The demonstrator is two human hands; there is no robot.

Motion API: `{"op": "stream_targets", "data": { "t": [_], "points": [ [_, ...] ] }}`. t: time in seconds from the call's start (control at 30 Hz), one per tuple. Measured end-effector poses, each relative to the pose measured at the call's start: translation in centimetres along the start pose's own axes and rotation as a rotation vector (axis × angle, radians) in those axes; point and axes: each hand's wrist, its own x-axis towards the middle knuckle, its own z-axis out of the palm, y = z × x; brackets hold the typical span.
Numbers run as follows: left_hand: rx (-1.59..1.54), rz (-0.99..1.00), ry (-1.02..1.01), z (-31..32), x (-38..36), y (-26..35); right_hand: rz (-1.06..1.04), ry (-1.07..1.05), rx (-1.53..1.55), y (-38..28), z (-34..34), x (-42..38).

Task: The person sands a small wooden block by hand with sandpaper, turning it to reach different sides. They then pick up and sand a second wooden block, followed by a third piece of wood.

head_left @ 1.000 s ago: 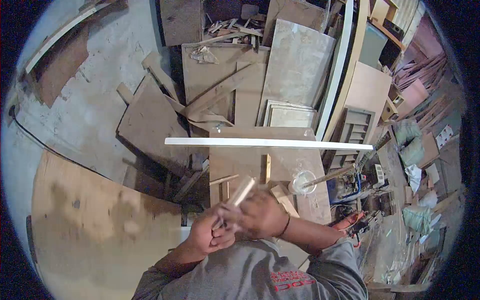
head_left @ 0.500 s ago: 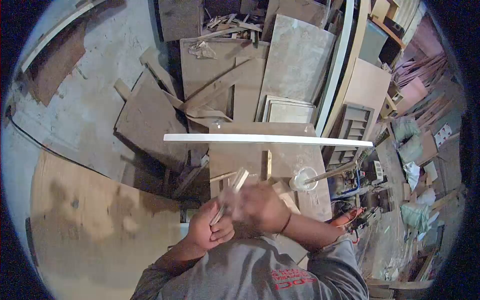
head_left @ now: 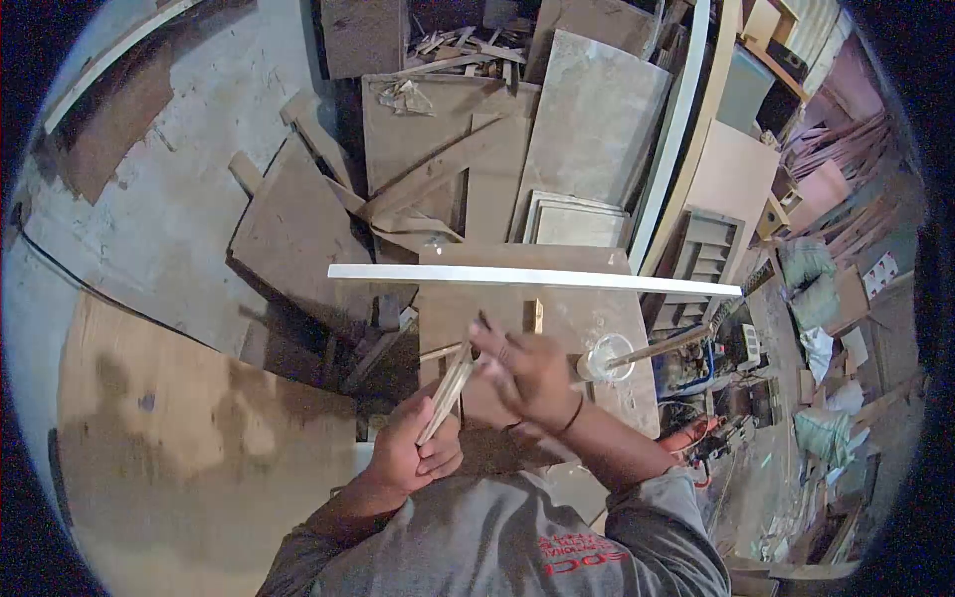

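My left hand (head_left: pixel 416 448) is closed round the lower end of a bundle of thin wooden strips (head_left: pixel 450 390), which tilts up to the right. Just right of the strips' upper end, my right hand (head_left: pixel 527 373) is raised and blurred by motion. A small dark object shows at its fingertips, too blurred to name. Beyond both hands, a long white strip (head_left: pixel 537 278) lies across the brown board (head_left: pixel 587 313). A short wood piece (head_left: pixel 538 316) stands out below the white strip. To the right sits a white container (head_left: pixel 609 358) with a stick in it.
A large light plywood sheet (head_left: pixel 199 438) is at the lower left. Brown boards (head_left: pixel 298 234) lean at the back left, with a grey panel (head_left: pixel 592 124) behind the work board. Tools and an orange-red object (head_left: pixel 688 435) are at the right, near my right elbow.
My right hand has moved up and away from the strips, which now show more fully. My left hand keeps its hold, almost in the same place.
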Motion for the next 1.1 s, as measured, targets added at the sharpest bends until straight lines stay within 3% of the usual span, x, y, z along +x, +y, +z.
{"op": "stream_targets", "data": {
  "t": [0.1,0.2,0.23,0.33,0.37,0.47,0.5,0.6,0.63,0.73,0.77,0.87,0.93,1.0,1.03,1.1],
  "points": [
    [-0.003,-0.087,0.086,-0.8,0.1,0.1,-0.266,-0.047,0.030,-3.4,0.4,-1.2],
    [-0.088,-0.041,0.002,-0.5,0.1,-0.6,-0.024,-0.153,-0.127,-0.2,-1.0,-0.7],
    [-0.034,-0.024,0.024,0.3,0.2,-0.4,0.111,-0.061,-0.042,0.2,-1.5,0.1],
    [-0.023,-0.065,0.057,-0.3,0.4,-0.9,-0.312,0.115,0.018,-1.4,0.7,-2.1],
    [-0.007,-0.127,0.157,0.7,0.3,-0.7,-0.297,-0.111,0.021,-2.5,-0.3,-3.0],
    [0.040,-0.032,-0.026,0.9,0.6,-1.5,-0.034,-0.188,-0.141,0.1,-2.8,-1.8],
    [0.089,-0.038,-0.022,1.1,0.8,-1.4,0.063,-0.012,-0.050,0.9,-2.7,-1.5],
    [0.080,-0.058,0.064,0.8,0.7,-2.1,-0.300,-0.001,0.093,-2.3,-1.9,-2.3],
    [0.084,-0.045,0.032,0.8,0.8,-2.3,-0.278,-0.045,0.057,-2.8,-2.2,-3.1],
    [0.081,-0.018,-0.021,1.2,1.2,-3.4,0.059,-0.165,-0.055,0.5,-3.8,-2.8],
    [0.078,-0.012,-0.014,1.7,1.5,-3.6,0.070,-0.059,-0.024,0.8,-3.9,-2.4],
    [0.065,-0.026,0.101,2.3,1.5,-4.3,-0.253,-0.047,0.123,-1.2,-2.2,-5.3],
    [0.079,-0.073,0.255,3.8,1.2,-4.4,-0.307,-0.116,-0.036,-2.4,-4.2,-5.4],
    [0.195,0.003,0.074,3.9,1.2,-4.7,-0.282,-0.091,-0.158,-0.3,-5.7,-5.0],
    [0.198,0.013,0.029,3.3,1.3,-4.9,-0.020,-0.071,-0.091,-0.1,-6.9,-4.6],
    [0.174,0.026,-0.024,3.9,1.6,-5.1,-0.174,-0.009,-0.112,0.3,-5.6,-5.4]
  ]
}}
